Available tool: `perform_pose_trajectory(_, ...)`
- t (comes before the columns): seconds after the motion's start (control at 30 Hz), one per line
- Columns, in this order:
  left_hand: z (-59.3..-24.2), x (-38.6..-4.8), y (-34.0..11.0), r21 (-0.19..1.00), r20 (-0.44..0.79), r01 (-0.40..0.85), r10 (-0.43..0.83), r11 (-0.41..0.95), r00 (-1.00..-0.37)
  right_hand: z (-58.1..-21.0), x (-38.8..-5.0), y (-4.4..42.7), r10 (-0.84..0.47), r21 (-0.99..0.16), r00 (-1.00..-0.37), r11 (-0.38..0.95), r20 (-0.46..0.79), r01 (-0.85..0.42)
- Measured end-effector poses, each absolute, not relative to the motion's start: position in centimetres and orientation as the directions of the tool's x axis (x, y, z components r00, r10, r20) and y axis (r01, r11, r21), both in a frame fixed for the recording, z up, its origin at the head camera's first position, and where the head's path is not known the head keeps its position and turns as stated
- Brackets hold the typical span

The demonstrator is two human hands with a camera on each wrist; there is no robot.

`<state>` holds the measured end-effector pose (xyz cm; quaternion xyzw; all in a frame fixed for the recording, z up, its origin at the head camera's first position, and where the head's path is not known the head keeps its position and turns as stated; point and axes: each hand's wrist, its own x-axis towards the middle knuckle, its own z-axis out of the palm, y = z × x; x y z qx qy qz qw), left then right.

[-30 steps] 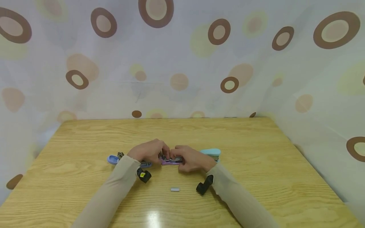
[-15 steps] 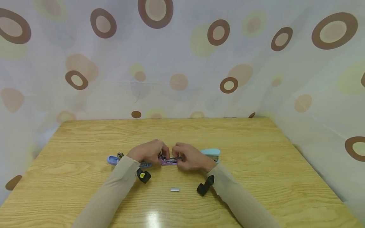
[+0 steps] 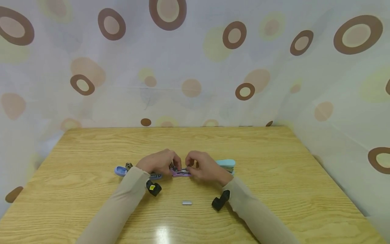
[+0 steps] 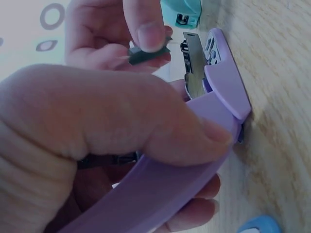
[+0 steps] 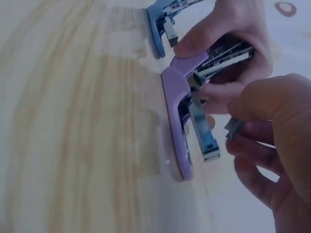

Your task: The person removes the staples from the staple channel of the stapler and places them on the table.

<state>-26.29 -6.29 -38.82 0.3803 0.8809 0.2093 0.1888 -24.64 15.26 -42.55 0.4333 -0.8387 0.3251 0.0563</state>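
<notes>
My left hand (image 3: 161, 161) grips the lifted upper arm of a purple stapler (image 4: 228, 92), its thumb pressed along the purple cover. The stapler is spread apart, with its base (image 5: 171, 116) on the table and its metal magazine (image 5: 201, 126) exposed. Between thumb and fingertips, my right hand (image 3: 205, 166) pinches a short strip of staples (image 5: 234, 127). In the left wrist view that strip (image 4: 146, 56) is held beside the magazine, apart from it. Part of the stapler is hidden behind my left hand in the head view.
An opened blue stapler (image 3: 121, 171) lies left, partly covered by my left arm. Right of my right hand stands a turquoise stapler (image 3: 226, 163). Another small strip of staples (image 3: 187, 203) lies on the wooden table (image 3: 262, 145) nearer to me. Patterned sheeting rises behind the table.
My right hand has drawn slightly back from the stapler's middle, and its fingers have curled into a pinch. The left hand and the stapler have stayed in place.
</notes>
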Motion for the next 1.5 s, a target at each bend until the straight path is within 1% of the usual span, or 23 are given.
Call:
perform_pose_trajectory(0.13, -38.8, -26.3, -6.4, 0.510, -0.172, 0.592, 0.748, 0.624, -0.641, -42.0, -23.8, 14.9, -0.710, -0.496, -0.605, 0.403, 0.361, -0.769)
perform_pose_trajectory(0.37, -39.2, -26.1, -6.6, 0.529, -0.163, 0.603, 0.769, 0.597, -0.618, -41.5, -21.7, 15.7, -0.786, -0.514, -0.564, 0.384, 0.253, -0.767)
perform_pose_trajectory(0.53, -39.1, -26.2, -6.4, 0.529, -0.151, 0.613, 0.776, 0.587, -0.612, -41.6, -20.3, 16.9, -0.787, -0.516, -0.576, 0.406, 0.223, -0.754)
perform_pose_trajectory(0.73, -39.1, -26.2, -6.3, 0.517, -0.159, 0.615, 0.773, 0.595, -0.615, -42.1, -18.5, 18.2, -0.771, -0.511, -0.615, 0.467, 0.166, -0.722)
perform_pose_trajectory(0.87, -39.2, -26.2, -6.6, 0.505, -0.161, 0.615, 0.767, 0.605, -0.622, -42.2, -17.7, 18.5, -0.767, -0.514, -0.619, 0.469, 0.166, -0.718)
perform_pose_trajectory(1.1, -39.3, -26.0, -6.9, 0.522, -0.136, 0.628, 0.783, 0.578, -0.608, -42.0, -16.9, 18.3, -0.767, -0.535, -0.630, 0.484, 0.122, -0.693)
perform_pose_trajectory(1.33, -39.0, -25.8, -7.0, 0.513, -0.162, 0.604, 0.760, 0.610, -0.630, -42.1, -16.6, 18.0, -0.780, -0.502, -0.617, 0.495, 0.101, -0.709)
perform_pose_trajectory(1.5, -38.7, -25.7, -7.2, 0.498, -0.170, 0.606, 0.755, 0.620, -0.633, -42.0, -16.5, 17.8, -0.776, -0.524, -0.626, 0.504, 0.073, -0.686)
